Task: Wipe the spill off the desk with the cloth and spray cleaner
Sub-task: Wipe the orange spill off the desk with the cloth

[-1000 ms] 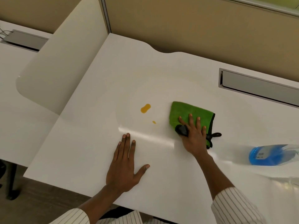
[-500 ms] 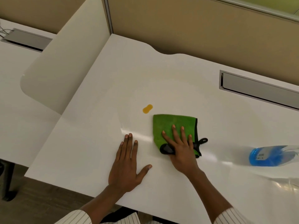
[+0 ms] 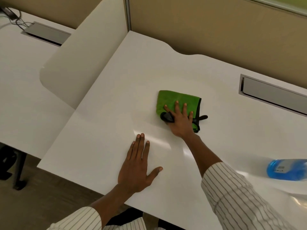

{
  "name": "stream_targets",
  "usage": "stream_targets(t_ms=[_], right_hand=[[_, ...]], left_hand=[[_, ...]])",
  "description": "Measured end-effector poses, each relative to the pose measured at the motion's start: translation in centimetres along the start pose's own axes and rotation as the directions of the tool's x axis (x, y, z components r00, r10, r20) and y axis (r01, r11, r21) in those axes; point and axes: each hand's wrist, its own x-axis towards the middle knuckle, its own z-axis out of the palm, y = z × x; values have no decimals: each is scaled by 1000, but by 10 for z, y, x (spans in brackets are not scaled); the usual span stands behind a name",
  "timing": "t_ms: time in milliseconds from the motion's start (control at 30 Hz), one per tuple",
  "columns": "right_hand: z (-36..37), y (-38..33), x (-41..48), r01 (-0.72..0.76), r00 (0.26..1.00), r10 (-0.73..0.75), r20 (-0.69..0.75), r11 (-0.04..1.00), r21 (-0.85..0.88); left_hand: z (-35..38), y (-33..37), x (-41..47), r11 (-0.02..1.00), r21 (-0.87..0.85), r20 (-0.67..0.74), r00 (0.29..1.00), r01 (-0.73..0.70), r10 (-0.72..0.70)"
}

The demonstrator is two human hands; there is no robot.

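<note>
A folded green cloth with a black edge lies on the white desk, just right of centre. My right hand presses flat on the cloth, fingers spread over its near half. My left hand rests flat on the bare desk nearer the front edge, fingers apart, holding nothing. The orange spill is not visible anywhere on the desk; the cloth lies where it was. A spray bottle with blue liquid lies at the right edge of view.
A grey cable hatch is set into the desk at the back right. A low white divider separates this desk from the neighbouring desk on the left. A beige partition wall runs along the back.
My right hand slid the cloth away and slightly left over the orange spot, which no longer shows. The small drop vanished earlier. My left hand stayed flat.
</note>
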Motion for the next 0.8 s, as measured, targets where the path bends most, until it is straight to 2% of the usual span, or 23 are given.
stream_targets(t_ms=[167, 233, 500, 600, 800], right_hand=[[-4, -4, -14, 201, 976, -199, 87, 979, -18], [0, -2, -35, 236, 968, -234, 89, 972, -14], [43, 0, -119, 152, 987, -153, -50, 988, -32], [44, -9, -112, 133, 990, -135, -51, 990, -49], [15, -23, -54, 195, 980, -194, 41, 981, -21]], left_hand=[[2, 0, 0, 1000, 8, -7, 1000, -1, 1], [1, 0, 1, 1000, 16, 4, 1000, 4, -4], [-3, 0, 2, 1000, 18, 16, 1000, 1, -2], [-4, 1, 2, 999, 30, 34, 999, 12, -13], [-3, 1, 3, 999, 30, 45, 999, 13, -15]])
